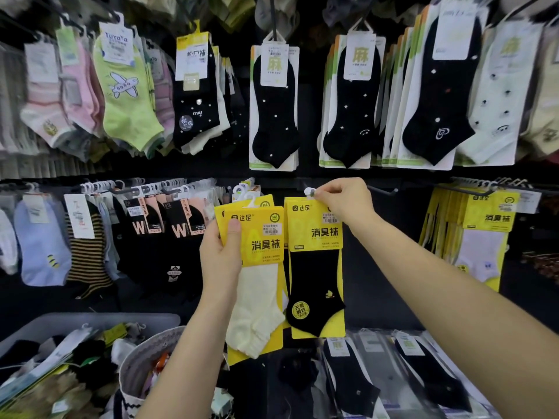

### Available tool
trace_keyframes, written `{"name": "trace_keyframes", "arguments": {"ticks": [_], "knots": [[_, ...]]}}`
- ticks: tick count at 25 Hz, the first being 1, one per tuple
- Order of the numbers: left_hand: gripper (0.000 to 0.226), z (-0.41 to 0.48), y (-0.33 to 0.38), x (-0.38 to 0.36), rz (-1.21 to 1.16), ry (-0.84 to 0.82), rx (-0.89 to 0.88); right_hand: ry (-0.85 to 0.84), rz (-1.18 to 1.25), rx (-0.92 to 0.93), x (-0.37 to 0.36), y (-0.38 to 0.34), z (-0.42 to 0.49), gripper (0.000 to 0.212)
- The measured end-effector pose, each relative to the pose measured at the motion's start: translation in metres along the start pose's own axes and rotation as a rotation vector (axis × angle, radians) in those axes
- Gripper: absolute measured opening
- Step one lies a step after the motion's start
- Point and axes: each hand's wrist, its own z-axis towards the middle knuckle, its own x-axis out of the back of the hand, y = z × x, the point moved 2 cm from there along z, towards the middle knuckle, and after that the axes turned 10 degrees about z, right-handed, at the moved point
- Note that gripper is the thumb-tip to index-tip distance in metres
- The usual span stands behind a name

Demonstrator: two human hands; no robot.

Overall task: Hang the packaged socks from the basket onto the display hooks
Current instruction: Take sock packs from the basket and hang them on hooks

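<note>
Yellow-carded black sock pack [314, 258] hangs vertical, its white hanger [309, 192] pinched by right hand [344, 201], nearer the hook [381, 190] just right. Left hand [222, 258] grips cream sock packs [257, 285] left of it.

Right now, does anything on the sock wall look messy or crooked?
Mostly tidy. The green airplane sock at upper left hangs tilted, not straight like the black packs. The gray bin at lower left holds a jumbled heap of packs.
</note>
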Motion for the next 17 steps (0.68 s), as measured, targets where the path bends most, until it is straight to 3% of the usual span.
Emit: {"name": "trace_keyframes", "arguments": {"ticks": [3, 6, 10, 14, 17], "knots": [[0.013, -0.005, 0.004, -0.006, 0.011, -0.027, -0.012, 0.009, -0.045, -0.005, 0.004, 0.0, -0.004, 0.021], [0.014, -0.013, 0.007, -0.016, -0.003, -0.056, -0.017, 0.096, 0.038, 0.159, 0.008, -0.006, -0.02, 0.014], [0.013, -0.023, 0.01, -0.03, -0.016, -0.105, 0.001, -0.124, -0.06, 0.301, -0.004, -0.015, -0.045, 0.004], [0.006, -0.03, 0.009, -0.039, -0.06, -0.159, 0.064, -0.169, -0.114, 0.268, 0.0, -0.015, -0.047, 0.011], [0.01, -0.032, 0.01, -0.041, -0.08, -0.186, 0.054, -0.236, -0.012, 0.202, 0.005, -0.015, -0.049, 0.012]]}}
